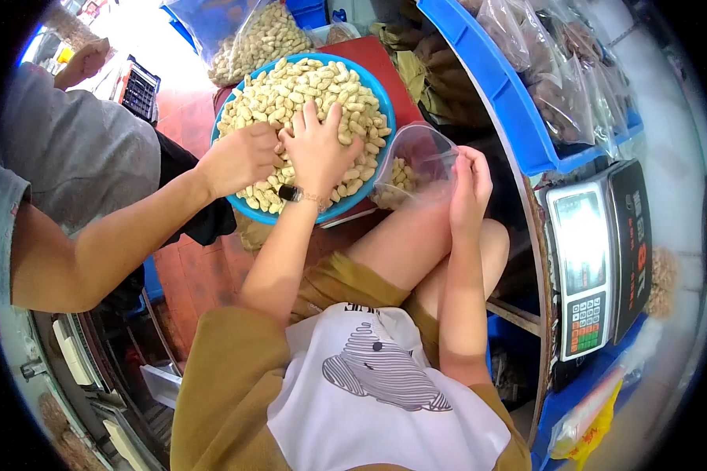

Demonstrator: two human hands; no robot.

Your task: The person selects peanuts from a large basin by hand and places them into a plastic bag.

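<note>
A round blue basin (342, 206) is heaped with peanuts in their shells (314, 81). My left hand (320, 151), with a dark band on its wrist, rests on the heap with its fingers spread. To the right, my right hand (470, 187) pinches the rim of a clear plastic bag (426, 149). Some peanuts lie low in that bag, which hangs beside the basin above my thigh. Another person's hand (247, 159) reaches into the same heap from the left, close to my left fingers; its fingertips are partly hidden.
Behind the basin stands a large clear bag of peanuts (269, 45). A red surface (375, 56) lies under the basin. On the right are a digital scale (581, 251) and a blue tray (491, 74) with bagged goods. The co-worker's body (94, 149) is at the left.
</note>
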